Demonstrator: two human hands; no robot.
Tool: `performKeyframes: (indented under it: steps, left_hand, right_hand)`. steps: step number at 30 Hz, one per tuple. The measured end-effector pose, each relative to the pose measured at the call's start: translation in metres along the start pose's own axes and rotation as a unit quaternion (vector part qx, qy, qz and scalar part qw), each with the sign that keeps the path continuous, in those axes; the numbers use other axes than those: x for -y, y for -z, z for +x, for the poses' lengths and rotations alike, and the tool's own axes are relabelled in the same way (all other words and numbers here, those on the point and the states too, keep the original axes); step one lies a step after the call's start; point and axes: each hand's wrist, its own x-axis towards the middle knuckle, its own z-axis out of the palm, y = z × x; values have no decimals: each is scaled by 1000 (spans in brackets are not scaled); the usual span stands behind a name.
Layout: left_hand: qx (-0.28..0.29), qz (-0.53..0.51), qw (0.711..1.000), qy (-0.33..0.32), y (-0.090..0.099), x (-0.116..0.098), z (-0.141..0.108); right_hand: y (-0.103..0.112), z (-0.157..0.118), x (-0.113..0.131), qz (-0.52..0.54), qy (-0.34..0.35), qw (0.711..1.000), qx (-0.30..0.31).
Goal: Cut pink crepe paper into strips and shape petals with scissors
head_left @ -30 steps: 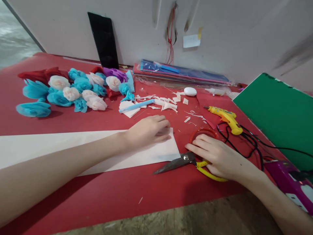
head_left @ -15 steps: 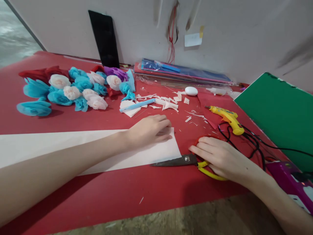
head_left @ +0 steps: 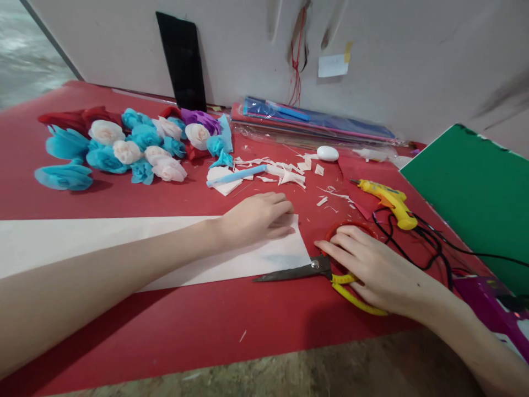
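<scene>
A long strip of white paper [head_left: 182, 278] lies across the near part of the red table. My left hand [head_left: 258, 220] rests on its right end with fingers curled, pressing the sheet down. At right, my right hand [head_left: 367, 262] is closed around the handles of a pair of scissors [head_left: 289, 272], one handle red, the other wrapped in yellow tape. One dark blade lies along the paper's near edge, pointing left. A faint dark shape, like the second blade, shows through the paper near its corner. My right thumb is mostly hidden behind the handles.
Blue, white, purple and red paper flowers [head_left: 144, 138] cluster at back left. Paper scraps [head_left: 285, 172] lie mid-table. A yellow glue gun [head_left: 388, 198] with black cable, a green board [head_left: 475, 193] and a purple power strip [head_left: 483, 298] stand right. A black phone [head_left: 182, 60] leans against the wall.
The scissors have tilted slightly and their handles have spread apart a little. A dark shape now shows through the paper's corner. My left hand stays on the paper; the view has shifted slightly.
</scene>
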Motion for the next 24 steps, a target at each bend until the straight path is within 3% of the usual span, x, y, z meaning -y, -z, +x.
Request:
performKeyframes:
  steps: [12, 24]
  left_hand:
    - [1, -6, 1000, 7, 2, -1, 0]
    - [6, -14, 1000, 17, 2, -2, 0]
  right_hand:
    - [0, 16, 7, 3, 17, 1000, 3]
    - [-8, 14, 8, -57, 54, 995, -60]
